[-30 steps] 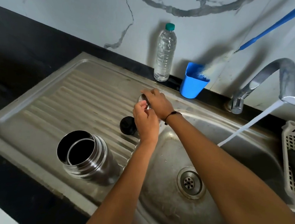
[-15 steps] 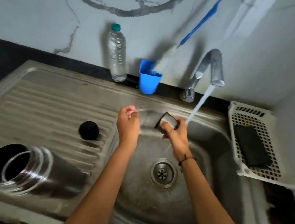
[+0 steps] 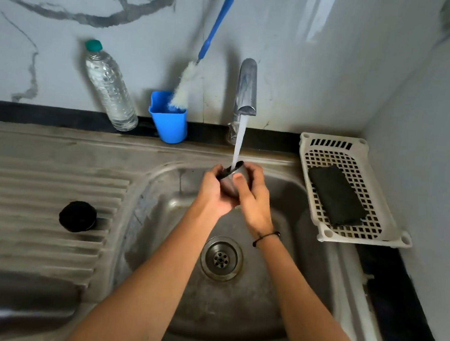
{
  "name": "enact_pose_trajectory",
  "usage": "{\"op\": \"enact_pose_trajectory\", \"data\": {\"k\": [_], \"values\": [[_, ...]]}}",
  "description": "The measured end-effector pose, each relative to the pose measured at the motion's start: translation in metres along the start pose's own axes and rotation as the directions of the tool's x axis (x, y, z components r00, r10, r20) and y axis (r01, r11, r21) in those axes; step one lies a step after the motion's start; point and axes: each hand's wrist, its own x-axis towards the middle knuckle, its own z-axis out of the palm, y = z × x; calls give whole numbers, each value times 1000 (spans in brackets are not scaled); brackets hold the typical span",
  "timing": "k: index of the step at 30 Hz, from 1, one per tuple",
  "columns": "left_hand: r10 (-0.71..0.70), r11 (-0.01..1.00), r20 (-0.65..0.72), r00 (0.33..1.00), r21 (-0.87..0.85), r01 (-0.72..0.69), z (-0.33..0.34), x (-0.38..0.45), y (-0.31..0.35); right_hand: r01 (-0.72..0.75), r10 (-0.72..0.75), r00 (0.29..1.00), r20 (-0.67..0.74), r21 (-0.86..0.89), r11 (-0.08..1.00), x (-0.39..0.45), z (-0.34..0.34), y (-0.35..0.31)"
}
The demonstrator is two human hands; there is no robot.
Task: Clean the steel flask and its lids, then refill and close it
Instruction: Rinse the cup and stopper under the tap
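Both my hands hold the steel cup lid (image 3: 230, 180) over the sink basin (image 3: 283, 298), its open mouth up under the running tap (image 3: 247, 88). My left hand (image 3: 213, 194) grips it from the left and my right hand (image 3: 252, 197) wraps it from the right, thumb across its front. Water falls into the lid. The black inner lid (image 3: 77, 216) lies on the ribbed drainboard (image 3: 40, 181). The steel flask (image 3: 16, 301) lies on its side at the bottom left, cut off by the frame edge.
A clear water bottle (image 3: 108, 86) with a green cap and a blue cup (image 3: 170, 118) holding a long blue-handled brush (image 3: 200, 62) stand against the back wall. A white perforated tray (image 3: 371, 232) with a dark scrub pad (image 3: 336, 196) sits right of the basin. The drain (image 3: 221, 259) is below my wrists.
The steel lid went from the drainboard side to under the water stream. My left hand, free half a second ago, now grips the lid together with my right. The view swung right.
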Motion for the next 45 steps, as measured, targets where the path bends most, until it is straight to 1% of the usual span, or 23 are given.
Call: {"op": "enact_pose_trajectory", "data": {"k": [3,5,6,11,13,14,15,16,18,20,22,24,27,29,31,34,36,38,39,40,43,44,45], "values": [[59,993,-69,996,109,-52,-6,13,4,361,-304,932,198,-435,825,8,-10,3],[111,977,-82,990,190,-94,-5,15,8,603,-467,796,384,-560,568,13,-12,7],[141,963,-82,987,243,-117,-3,16,9,639,-476,766,431,-592,491,14,-11,7],[399,778,-139,906,574,-255,12,15,17,533,-266,840,472,-628,567,24,-10,-1],[475,707,-96,875,634,-315,14,17,19,327,-146,930,338,-575,750,24,-1,-8],[524,654,-50,850,663,-364,13,19,16,127,-41,978,206,-426,896,22,4,-14],[595,563,23,804,702,-436,10,21,11,-81,101,990,97,-192,978,21,9,-22],[682,399,135,718,754,-521,5,24,5,-261,259,965,38,65,963,22,12,-28],[775,-77,446,447,769,-635,-12,30,-8,-473,499,865,57,425,772,32,11,-35],[699,-419,679,223,642,-641,-29,36,-14,-558,584,801,133,520,647,38,7,-41],[672,-536,728,136,605,-589,-35,37,-11,-557,565,813,140,471,685,36,9,-45],[748,-439,630,207,704,-558,-22,27,-10,-522,527,842,111,411,747,32,11,-48],[786,62,289,547,842,-535,12,6,-4,-385,411,911,-1,348,855,30,13,-56],[597,466,71,799,780,-418,30,-8,6,-308,341,939,-40,337,890,26,12,-58],[291,736,-28,956,645,-205,38,-26,20,-189,207,978,-31,294,937,20,12,-50],[-22,794,-63,998,605,56,33,-41,38,154,-155,988,24,60,986,15,7,-25],[13,662,-100,995,746,66,33,-37,41,188,-191,979,75,36,981,9,7,-13],[319,278,10,948,955,-103,32,-23,36,-54,42,998,54,241,969,1,14,-23],[489,47,180,854,972,-232,27,-12,29,-221,218,975,51,359,907,4,17,-31],[599,-162,365,713,927,-338,19,-3,22,-365,371,925,78,443,819,10,16,-40],[630,-594,738,242,658,-462,-7,2,11,-548,533,828,173,445,708,30,9,-60],[585,-670,793,171,591,-449,-13,6,13,-540,530,833,160,442,716,32,8,-64],[551,-671,814,184,563,-482,-13,6,16,-517,512,847,139,437,736,32,8,-67]]}}
